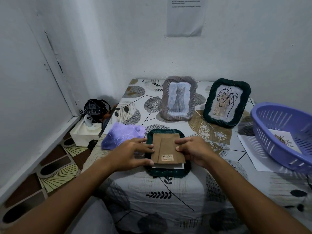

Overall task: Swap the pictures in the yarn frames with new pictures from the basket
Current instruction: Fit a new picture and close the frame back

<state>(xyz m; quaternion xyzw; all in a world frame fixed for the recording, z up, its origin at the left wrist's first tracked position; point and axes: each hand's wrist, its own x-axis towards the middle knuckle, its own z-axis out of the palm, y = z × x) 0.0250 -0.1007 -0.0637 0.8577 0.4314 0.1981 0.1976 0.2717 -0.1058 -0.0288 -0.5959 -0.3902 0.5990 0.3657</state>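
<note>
Far left, on the floor by the wall: a dark bag point(96, 108) and a white box point(85, 133) with a small white controller point(88, 120) on top. On the tabletop point(177, 196), under a leaf-patterned cloth, a purple fabric piece point(122, 137) at the left edge, partly beneath the left wrist. Left hand point(130, 153) laid over the left side of a dark green yarn frame point(167, 173), which lies face down near the front middle; fingers nearly straight, tips pressing the left edge of the brown cardboard backing point(167, 149), thumb at its lower left corner. Grip there flat and loose, curled round nothing. A white sheet edge point(168, 166) peeking from under the backing's near edge. Right hand point(194, 150) on the backing's right edge, fingers bent, fingertips on the cardboard; whether pinching or only pressing, cannot tell. Behind, upright: a grey yarn frame point(179, 98) with a cat picture point(179, 98). To its right, apart from it, a second dark green yarn frame point(227, 102) with a leaf line drawing point(225, 101). Farther right, a loose white paper point(249, 149) flat on the cloth, with a purple slotted basket point(273, 132) resting partly over it; inside the basket, a picture sheet point(283, 141) with a dark sketch. On the back wall, a printed paper notice point(184, 16).
</note>
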